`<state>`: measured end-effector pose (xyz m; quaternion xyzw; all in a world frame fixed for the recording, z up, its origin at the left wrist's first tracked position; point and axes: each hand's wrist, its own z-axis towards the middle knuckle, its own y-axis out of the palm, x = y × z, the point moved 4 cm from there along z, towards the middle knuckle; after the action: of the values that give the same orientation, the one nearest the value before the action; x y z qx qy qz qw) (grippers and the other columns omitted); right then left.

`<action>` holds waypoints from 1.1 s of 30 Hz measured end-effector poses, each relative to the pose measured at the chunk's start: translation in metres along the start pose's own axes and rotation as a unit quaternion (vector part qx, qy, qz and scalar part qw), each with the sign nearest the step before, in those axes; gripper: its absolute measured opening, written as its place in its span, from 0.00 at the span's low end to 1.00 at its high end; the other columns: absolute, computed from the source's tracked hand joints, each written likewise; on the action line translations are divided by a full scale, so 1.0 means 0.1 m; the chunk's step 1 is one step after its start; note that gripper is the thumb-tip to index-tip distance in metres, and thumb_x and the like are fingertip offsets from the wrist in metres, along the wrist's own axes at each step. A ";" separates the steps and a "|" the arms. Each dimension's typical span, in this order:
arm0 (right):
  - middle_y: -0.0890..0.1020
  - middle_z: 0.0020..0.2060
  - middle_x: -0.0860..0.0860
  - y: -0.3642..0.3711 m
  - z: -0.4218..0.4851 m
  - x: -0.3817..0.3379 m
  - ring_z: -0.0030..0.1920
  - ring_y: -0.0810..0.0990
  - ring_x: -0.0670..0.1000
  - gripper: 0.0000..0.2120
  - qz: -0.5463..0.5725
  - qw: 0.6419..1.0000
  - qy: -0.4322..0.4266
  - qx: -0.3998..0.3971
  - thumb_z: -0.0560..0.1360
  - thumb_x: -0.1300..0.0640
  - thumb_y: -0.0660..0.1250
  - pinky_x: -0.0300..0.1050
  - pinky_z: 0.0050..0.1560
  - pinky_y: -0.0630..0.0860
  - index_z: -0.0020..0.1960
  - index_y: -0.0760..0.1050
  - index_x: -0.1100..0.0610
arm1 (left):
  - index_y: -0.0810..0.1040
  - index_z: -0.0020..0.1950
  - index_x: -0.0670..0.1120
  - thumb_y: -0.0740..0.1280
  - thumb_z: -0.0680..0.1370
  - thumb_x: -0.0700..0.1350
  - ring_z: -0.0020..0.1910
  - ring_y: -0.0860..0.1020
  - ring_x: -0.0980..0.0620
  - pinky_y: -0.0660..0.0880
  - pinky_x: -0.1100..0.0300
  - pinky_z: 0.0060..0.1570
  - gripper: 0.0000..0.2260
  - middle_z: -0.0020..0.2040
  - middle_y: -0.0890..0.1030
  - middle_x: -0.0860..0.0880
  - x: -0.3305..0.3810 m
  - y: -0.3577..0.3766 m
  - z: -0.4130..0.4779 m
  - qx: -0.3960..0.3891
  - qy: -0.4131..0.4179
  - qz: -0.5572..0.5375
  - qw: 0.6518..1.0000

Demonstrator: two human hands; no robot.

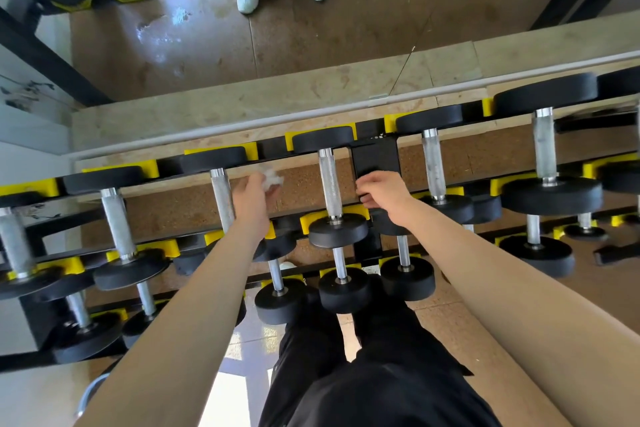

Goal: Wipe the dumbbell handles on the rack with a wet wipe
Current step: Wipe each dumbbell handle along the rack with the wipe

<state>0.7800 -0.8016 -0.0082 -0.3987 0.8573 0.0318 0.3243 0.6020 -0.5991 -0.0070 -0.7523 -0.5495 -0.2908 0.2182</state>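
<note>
Wet wipe: a crumpled white wad [272, 180] held left of the black bracket [375, 158], in the gap between the two top-row handles on that side; it looks just clear of both
Step in hand: as I read it, bringing the wipe onto a top-row bar; which of the two comes next I cannot tell
Doing it well: loosen the wad so the fingers can wrap it round the bar, squeeze, then run it collar to collar with a twist so the underside is cleaned too; the knurling will probably snag loose tissue, so a flat fold should serve better
Left hand: [251, 198] fingers clenched round the wipe, back of the hand toward the camera, its edge just beside the far handle [223, 198], the second one left of the bracket
Left forearm: bare, stretched forward over the lower rows, left of the bracket
Right hand: [379, 189] fingers hooked over the bracket's lower edge and grasping it, just right of the near handle [330, 184]
Right forearm: bare, extended, passing over the lower-row dumbbells below and right of the bracket
Rack: [268, 149] black rails with yellow saddles, running both ways from the bracket; the braced hand should steady the reach
</note>
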 end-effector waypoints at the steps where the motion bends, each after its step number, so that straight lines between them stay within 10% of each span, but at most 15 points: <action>1: 0.84 0.53 0.60 0.02 0.01 -0.01 0.48 0.84 0.53 0.09 0.058 0.998 0.028 -0.018 0.78 0.62 0.68 0.44 0.45 0.82 0.58 0.80 0.59 | 0.76 0.56 0.42 0.62 0.81 0.39 0.56 0.83 0.45 0.80 0.51 0.59 0.06 0.57 0.82 0.40 -0.03 0.10 -0.01 -0.033 -0.014 -0.003 0.999; 8: 0.81 0.60 0.61 0.30 0.12 -0.11 0.61 0.80 0.61 0.15 0.202 0.963 0.117 -0.138 0.82 0.50 0.64 0.58 0.64 0.76 0.62 0.75 0.59 | 0.75 0.50 0.42 0.59 0.80 0.42 0.43 0.81 0.48 0.79 0.53 0.48 0.06 0.43 0.82 0.45 -0.21 0.79 -0.16 -0.193 -0.120 0.023 0.974; 14: 0.82 0.40 0.58 0.54 0.11 -0.29 0.31 0.82 0.52 0.13 0.314 0.939 0.128 -0.066 0.79 0.54 0.68 0.42 0.31 0.78 0.57 0.80 0.62 | 0.76 0.64 0.35 0.61 0.77 0.48 0.54 0.78 0.39 0.72 0.40 0.66 0.22 0.58 0.80 0.32 -0.26 0.87 -0.07 -0.183 -0.140 0.027 0.973; 16: 0.82 0.38 0.58 0.55 0.17 -0.32 0.26 0.79 0.50 0.11 0.324 0.939 0.116 -0.005 0.78 0.64 0.68 0.38 0.26 0.73 0.59 0.80 0.65 | 0.76 0.58 0.38 0.62 0.79 0.44 0.47 0.80 0.43 0.78 0.46 0.57 0.12 0.48 0.81 0.38 -0.19 0.85 -0.12 -0.160 -0.123 0.008 0.979; 21: 0.86 0.41 0.57 0.35 0.20 -0.39 0.40 0.86 0.53 0.09 0.383 0.916 0.107 0.056 0.77 0.70 0.67 0.49 0.53 0.83 0.53 0.82 0.61 | 0.77 0.52 0.39 0.65 0.81 0.36 0.38 0.83 0.50 0.80 0.58 0.39 0.02 0.43 0.84 0.44 -0.19 0.76 0.05 -0.115 -0.064 0.061 0.989; 27: 0.85 0.50 0.59 0.19 0.15 -0.43 0.48 0.86 0.55 0.13 0.549 0.824 0.107 0.089 0.72 0.71 0.73 0.44 0.47 0.84 0.55 0.82 0.62 | 0.79 0.47 0.39 0.64 0.82 0.36 0.32 0.73 0.53 0.69 0.66 0.25 0.06 0.38 0.79 0.46 -0.14 0.89 0.08 -0.075 -0.030 0.165 0.983; 33: 0.85 0.48 0.61 0.49 0.11 -0.48 0.48 0.85 0.56 0.08 0.419 0.901 0.087 0.073 0.73 0.74 0.70 0.49 0.57 0.82 0.49 0.81 0.65 | 0.78 0.49 0.44 0.66 0.82 0.40 0.39 0.77 0.55 0.74 0.63 0.37 0.04 0.42 0.80 0.49 -0.16 0.66 0.09 -0.017 -0.108 -0.043 0.993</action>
<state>0.7736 -0.7329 0.0009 0.0211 0.9698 0.0671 0.2334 0.6627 -0.6239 -0.0249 -0.7584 -0.5969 -0.2263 0.1318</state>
